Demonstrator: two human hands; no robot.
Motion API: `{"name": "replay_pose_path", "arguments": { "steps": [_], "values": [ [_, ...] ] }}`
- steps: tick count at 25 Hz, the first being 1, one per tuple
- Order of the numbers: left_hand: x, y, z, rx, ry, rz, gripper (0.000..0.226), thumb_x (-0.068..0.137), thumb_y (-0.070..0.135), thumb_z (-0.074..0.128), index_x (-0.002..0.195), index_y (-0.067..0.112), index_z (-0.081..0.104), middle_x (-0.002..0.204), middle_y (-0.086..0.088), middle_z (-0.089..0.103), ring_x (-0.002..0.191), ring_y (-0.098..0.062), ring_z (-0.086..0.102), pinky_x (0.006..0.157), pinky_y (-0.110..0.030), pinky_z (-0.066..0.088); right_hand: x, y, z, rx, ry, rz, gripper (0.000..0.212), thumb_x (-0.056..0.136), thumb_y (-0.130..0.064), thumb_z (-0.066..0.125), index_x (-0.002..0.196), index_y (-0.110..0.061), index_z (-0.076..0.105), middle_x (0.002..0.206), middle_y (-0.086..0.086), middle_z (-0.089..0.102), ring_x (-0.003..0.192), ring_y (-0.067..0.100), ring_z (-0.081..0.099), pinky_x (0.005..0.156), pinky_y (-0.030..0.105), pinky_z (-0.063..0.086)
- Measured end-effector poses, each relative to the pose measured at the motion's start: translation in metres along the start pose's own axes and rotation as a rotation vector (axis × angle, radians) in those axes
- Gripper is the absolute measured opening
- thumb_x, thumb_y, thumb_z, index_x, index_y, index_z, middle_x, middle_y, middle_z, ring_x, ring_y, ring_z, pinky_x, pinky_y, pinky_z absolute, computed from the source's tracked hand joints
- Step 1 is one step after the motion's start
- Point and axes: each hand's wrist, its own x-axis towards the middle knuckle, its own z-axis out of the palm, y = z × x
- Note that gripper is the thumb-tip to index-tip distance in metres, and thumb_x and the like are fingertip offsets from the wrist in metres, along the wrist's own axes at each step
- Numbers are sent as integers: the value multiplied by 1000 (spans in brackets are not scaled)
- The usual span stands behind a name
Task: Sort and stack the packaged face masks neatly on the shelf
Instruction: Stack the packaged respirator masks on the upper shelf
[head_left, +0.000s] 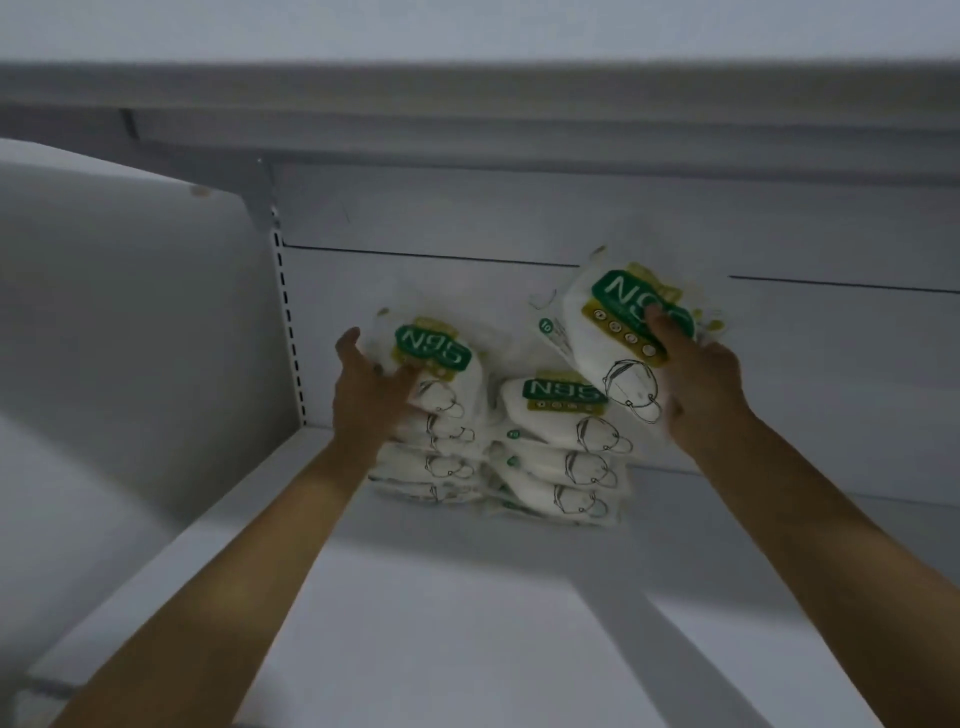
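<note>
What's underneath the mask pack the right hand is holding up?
A stack of N95 packs on the shelf. The held pack in the right hand covers the stack's back right corner.

Packet under right fingers (662, 325): white green-labelled plastic mask packet (613, 358), glossy, crinkled film.
Shelf below the fingers: white painted-metal shelf (467, 597), smooth, matt.

Two stacks of white N95 mask packs with green labels sit side by side at the back of the shelf (467, 597). The left stack (452, 462) is taller than the right stack (566, 467). One pack (618, 353) is held aloft, tilted, just above the right stack.
</note>
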Motion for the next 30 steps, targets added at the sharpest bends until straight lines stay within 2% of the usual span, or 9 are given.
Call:
{"name": "replay_pose_path", "arguments": {
  "steps": [2, 5, 7, 9, 12, 15, 20, 26, 30],
  "values": [
    [5, -18, 0, 325, 147, 247, 87, 79, 33, 73, 147, 11, 25, 143, -17, 40, 132, -34, 39, 107, -52, 36, 11, 9, 8, -52, -7, 49, 27, 79, -32, 76, 90, -12, 63, 89, 5, 71, 74, 15, 69, 64, 26, 57],
    [11, -17, 2, 662, 104, 715, 45, 86, 36, 50, 126, 17, 57, 123, -7, 62, 116, -29, 57, 107, -53, 32, 26, 38, 22, -322, 5, -10, 47, 75, -34, 79, 106, -5, 59, 97, 8, 67, 83, 18, 65, 67, 22, 57],
    [4, -13, 12, 892, -9, 805, 44, 94, 40, 33, 108, 18, 69, 106, -1, 71, 104, -24, 65, 111, -58, 17, 30, 61, 21, -779, 89, -118, 89, 68, -45, 82, 135, -4, 41, 132, 16, 51, 116, 29, 54, 94, 40, 50],
    [-1, -16, 20, 1056, -77, 892, 58, 97, 45, 24, 110, 13, 70, 109, -6, 71, 107, -26, 64, 114, -60, 6, 28, 68, 13, -1075, 191, -399, 101, 72, -51, 76, 147, -6, 24, 150, 18, 31, 136, 33, 33, 108, 49, 33],
    [-2, -20, 16, 1132, -240, 909, 86, 92, 67, 8, 125, 7, 61, 122, -16, 64, 115, -33, 59, 114, -55, 18, 15, 64, 4, -1330, -136, -872, 72, 86, -63, 48, 136, -12, 47, 134, 10, 54, 120, 28, 52, 98, 40, 40],
    [4, -23, 9, 1054, -366, 837, 100, 83, 79, -2, 138, 13, 49, 137, -19, 52, 125, -37, 51, 102, -50, 39, 8, 71, -3, -1587, -455, -688, 86, 84, -79, 24, 145, -20, 36, 147, 3, 43, 132, 23, 43, 106, 34, 34],
    [5, -15, 17, 743, -293, 818, 81, 94, 66, 12, 130, 10, 58, 126, -17, 61, 112, -35, 59, 89, -48, 51, 18, 67, 5, -1657, -432, -595, 75, 87, -71, 20, 149, -30, 26, 148, 4, 42, 131, 25, 44, 101, 39, 41],
    [5, -21, 19, 898, -488, 727, 106, 73, 84, -8, 144, 23, 41, 150, -6, 38, 141, -33, 28, 114, -46, 25, 15, 85, 26, -1856, -239, -724, 90, 82, -72, 4, 137, -15, 45, 139, 8, 48, 126, 26, 46, 100, 40, 35],
    [-3, -12, 12, 978, -409, 819, 89, 82, 74, 15, 146, 15, 36, 151, -13, 34, 141, -35, 29, 113, -49, 24, 17, 78, 25, -1861, -325, -649, 76, 91, -68, 20, 145, -17, 33, 150, 6, 37, 137, 23, 34, 112, 46, 19]
  ]
}}
